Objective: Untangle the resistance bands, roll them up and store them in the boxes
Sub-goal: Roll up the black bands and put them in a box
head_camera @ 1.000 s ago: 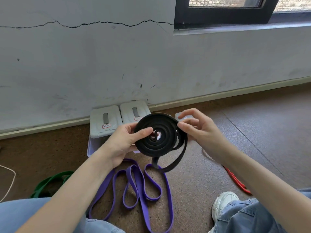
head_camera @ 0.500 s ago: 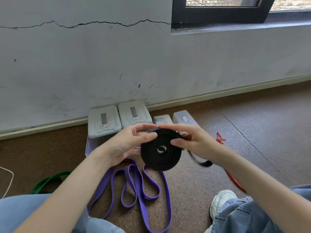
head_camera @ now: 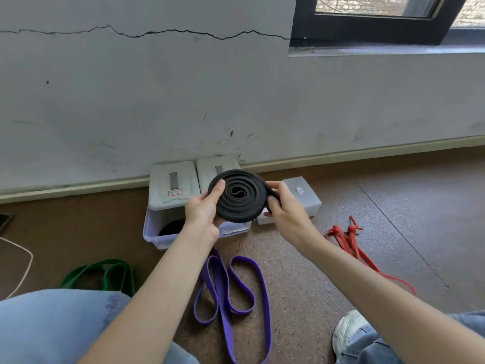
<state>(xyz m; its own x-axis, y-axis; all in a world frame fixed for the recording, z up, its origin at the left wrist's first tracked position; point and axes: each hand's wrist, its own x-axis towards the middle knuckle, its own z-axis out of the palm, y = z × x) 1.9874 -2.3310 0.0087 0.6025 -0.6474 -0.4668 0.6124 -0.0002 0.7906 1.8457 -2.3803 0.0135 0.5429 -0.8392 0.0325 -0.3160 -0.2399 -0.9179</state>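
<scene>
Brown speckled floor (head_camera: 301, 271) runs up to a cracked grey wall (head_camera: 183, 101), and against it sit the boxes (head_camera: 173, 185) with pale lids. I have the black band (head_camera: 240, 197) wound into a flat coil and held up in front of those boxes. My left hand (head_camera: 203, 214) pinches its near-left edge, thumb on the face and fingers curled behind; my right hand (head_camera: 283, 208) is closed round the outer wrap on the right side, pressing the loose end in. I judge this band as good as rolled, with only the storing left. One box (head_camera: 154, 227) below the coil stands open at the front with something dark inside, though I cannot tell what. Much remains: the purple band (head_camera: 228, 287) lies looped on the floor, the green band (head_camera: 105, 277) sits bunched by my left knee, and the red band (head_camera: 349, 240) is knotted off to the right.
</scene>
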